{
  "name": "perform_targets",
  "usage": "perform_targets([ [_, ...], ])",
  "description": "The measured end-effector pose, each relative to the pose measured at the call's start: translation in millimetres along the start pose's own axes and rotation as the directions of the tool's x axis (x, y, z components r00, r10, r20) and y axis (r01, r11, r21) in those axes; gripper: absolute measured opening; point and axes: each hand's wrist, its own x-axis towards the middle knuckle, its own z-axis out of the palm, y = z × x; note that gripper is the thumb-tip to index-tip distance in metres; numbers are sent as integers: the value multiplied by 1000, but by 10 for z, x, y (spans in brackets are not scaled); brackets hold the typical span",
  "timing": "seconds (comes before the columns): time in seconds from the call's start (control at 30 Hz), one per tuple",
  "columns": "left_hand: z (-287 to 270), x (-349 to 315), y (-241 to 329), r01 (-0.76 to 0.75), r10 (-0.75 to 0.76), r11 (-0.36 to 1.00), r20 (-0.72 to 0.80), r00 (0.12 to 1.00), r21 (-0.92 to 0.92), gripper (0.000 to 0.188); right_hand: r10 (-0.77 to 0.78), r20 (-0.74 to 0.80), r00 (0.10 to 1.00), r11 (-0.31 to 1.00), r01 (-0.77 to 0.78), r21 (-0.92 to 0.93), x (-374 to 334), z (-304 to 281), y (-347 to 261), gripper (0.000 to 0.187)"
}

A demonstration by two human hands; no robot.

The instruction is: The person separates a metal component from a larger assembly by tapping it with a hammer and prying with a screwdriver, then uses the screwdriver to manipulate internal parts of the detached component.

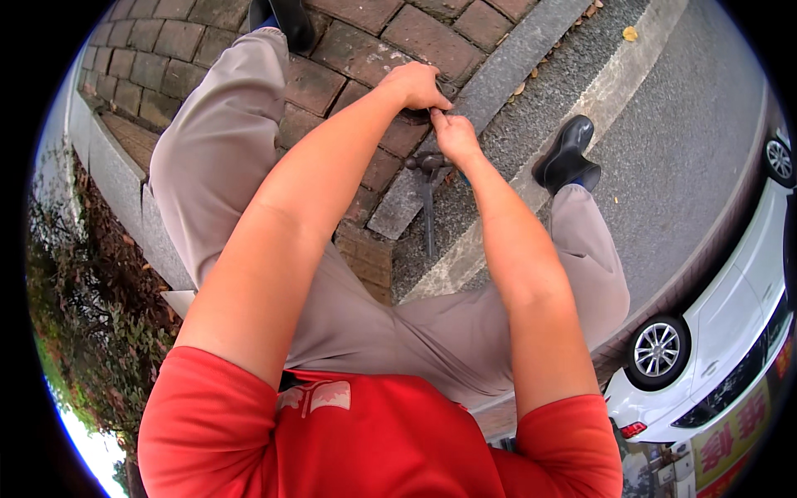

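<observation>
Both hands meet in front of me, low over the paving beside the kerb. My left hand (413, 86) is closed with fingers curled downward around a small dark thing whose kind I cannot make out. Close against it, my right hand (456, 138) is pinched shut, its fingertips touching the left fingers; whatever it holds is hidden. Just below the right hand a hammer (428, 212) lies across the kerb, dark head on the stone and metal handle pointing toward me. A bit of teal shows at my right wrist, too small to identify.
A grey stone kerb (523, 62) separates reddish-brown paving bricks (328, 54) from the asphalt road (664, 158) with its white line (610, 87). My dark boots stand on both sides. White car (706, 349) at right; raised stone border (124, 183) and shrubs (91, 307) at left.
</observation>
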Motion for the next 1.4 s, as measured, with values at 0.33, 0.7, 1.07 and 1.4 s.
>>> perform_targets([
  [0.33, 23, -31, 72, 92, -89, 988, -33, 996, 127, 81, 313, 346, 884, 775, -449, 445, -181, -170, -394, 48],
  [0.7, 49, -58, -114, -139, 153, 987, -193, 969, 87, 72, 366, 654, 662, 534, -725, 435, -138, -268, -396, 44],
  [1.07, 733, -488, -578, -184, -13, 905, -458, 889, -383, 84, -219, -48, 975, 950, 201, -240, -286, 139, 61, 43],
  [1.4, 248, -356, -520, -106, 45, 951, -211, 976, -290, 85, -7, -371, 928, 969, -86, -234, -373, 515, -156, 46],
])
